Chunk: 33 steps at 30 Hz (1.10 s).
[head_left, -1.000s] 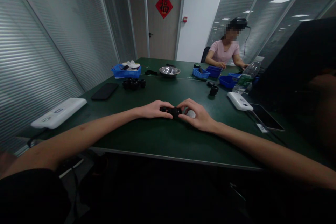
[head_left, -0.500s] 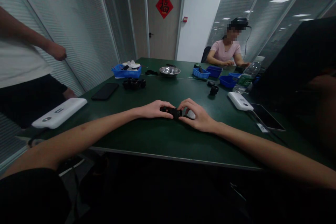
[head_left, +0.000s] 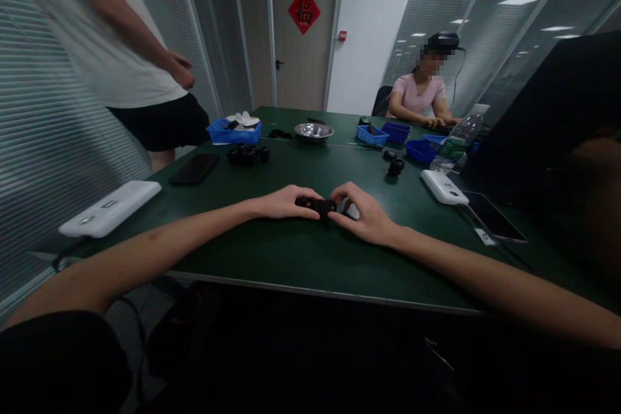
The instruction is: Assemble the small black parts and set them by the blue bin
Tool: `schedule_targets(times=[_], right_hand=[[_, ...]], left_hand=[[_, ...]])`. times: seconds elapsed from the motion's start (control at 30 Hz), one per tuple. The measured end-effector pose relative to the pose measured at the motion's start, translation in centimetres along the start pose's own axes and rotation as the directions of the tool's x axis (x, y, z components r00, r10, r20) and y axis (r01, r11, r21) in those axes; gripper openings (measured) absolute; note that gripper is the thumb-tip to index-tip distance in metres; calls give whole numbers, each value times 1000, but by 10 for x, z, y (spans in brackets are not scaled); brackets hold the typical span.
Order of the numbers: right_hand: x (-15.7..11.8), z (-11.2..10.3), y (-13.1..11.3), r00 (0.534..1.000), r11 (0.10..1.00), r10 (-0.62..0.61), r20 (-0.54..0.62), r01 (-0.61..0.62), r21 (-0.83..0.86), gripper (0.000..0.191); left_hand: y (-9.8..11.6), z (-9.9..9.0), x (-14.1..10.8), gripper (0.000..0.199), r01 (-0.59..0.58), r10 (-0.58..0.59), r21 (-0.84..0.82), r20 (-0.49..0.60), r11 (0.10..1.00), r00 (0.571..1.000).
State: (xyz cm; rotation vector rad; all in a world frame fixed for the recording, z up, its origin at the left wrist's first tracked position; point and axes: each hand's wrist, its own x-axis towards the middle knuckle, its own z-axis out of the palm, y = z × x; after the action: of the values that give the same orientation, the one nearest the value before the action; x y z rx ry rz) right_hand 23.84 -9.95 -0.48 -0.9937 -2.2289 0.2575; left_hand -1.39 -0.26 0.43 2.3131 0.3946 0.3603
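Note:
A small black rounded part [head_left: 326, 208] sits between my two hands just above or on the green table, its exact kind not clear. My left hand [head_left: 287, 202] grips its left side, thumb in front and fingers behind. From the right, my right hand [head_left: 365, 213] curls its thumb and fingertips round the part's other end. Within the curve of that hand a pale patch shows, too small to name. Similar black round parts stand behind: a cluster [head_left: 248, 154] at the left and one piece [head_left: 396, 167] at the right.
Around the green table [head_left: 291, 259] are a phone [head_left: 195, 169], a white power bank [head_left: 110, 208], a blue bin [head_left: 235, 133], a metal bowl [head_left: 314, 133], blue trays [head_left: 372, 135], a water bottle [head_left: 458, 142] and another white device [head_left: 444, 187]. One person [head_left: 140, 52] stands left; another [head_left: 418, 94] sits opposite.
The black part shows a rounder end towards my right hand, whose fingertips have shifted slightly. The standing person has moved right along the table's left side. The seated person's hands have moved a little.

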Motion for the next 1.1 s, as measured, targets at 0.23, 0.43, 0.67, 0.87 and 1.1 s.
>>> schedule_targets(times=[0.23,0.43,0.67,0.87,1.1], right_hand=[[0,-1,-2,997,997,-66,30,67,-33,27],[0,0,-2,999,998,48,-19,-49,-31,22],[0,-1,-6,995,995,-95,16,95,-29,23],[0,1,-4,1000,998,17,-26,-19,-67,23],[-1,-4,-6,990,983,-130,60,136,-121,25]], left_hand=[[-4,0,0,48,3,-3,8,0,1000,1000],[-1,0,-1,48,1,-1,-11,1,1000,1000],[0,-1,-1,47,8,-7,-15,12,1000,1000],[1,-1,-1,48,9,-9,-13,11,1000,1000],[-5,0,-1,52,5,-5,-4,10,1000,1000]])
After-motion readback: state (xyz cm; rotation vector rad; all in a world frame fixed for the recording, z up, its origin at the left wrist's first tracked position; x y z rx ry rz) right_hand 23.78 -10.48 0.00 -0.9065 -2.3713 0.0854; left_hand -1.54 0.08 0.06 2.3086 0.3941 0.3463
